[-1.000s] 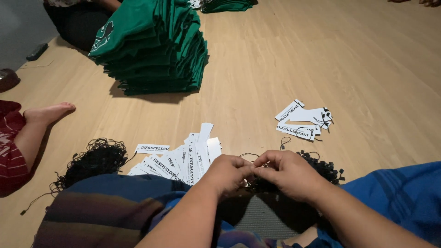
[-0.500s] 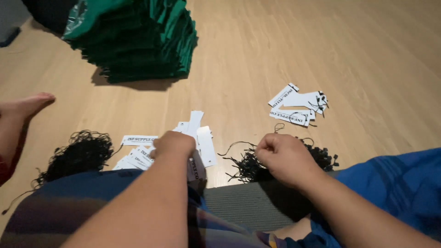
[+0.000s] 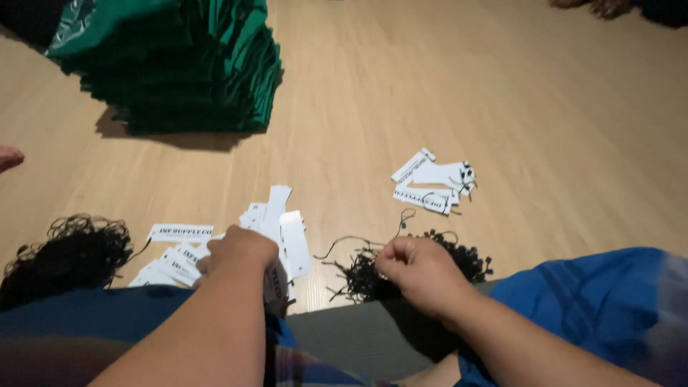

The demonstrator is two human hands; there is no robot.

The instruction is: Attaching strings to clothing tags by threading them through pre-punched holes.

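Left hand [image 3: 240,251] clenched on white paper tags [image 3: 283,229], lifting some off their heap on the floor [image 3: 502,93]; just right of the heap, right hand [image 3: 419,269] pinches black strings [image 3: 459,254].

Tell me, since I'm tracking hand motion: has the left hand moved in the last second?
Yes. The left hand left the right hand and went leftward onto the white tags.

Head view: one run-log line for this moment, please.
left hand: on white paper tags | right hand: in black string pile | green folded stack: untouched
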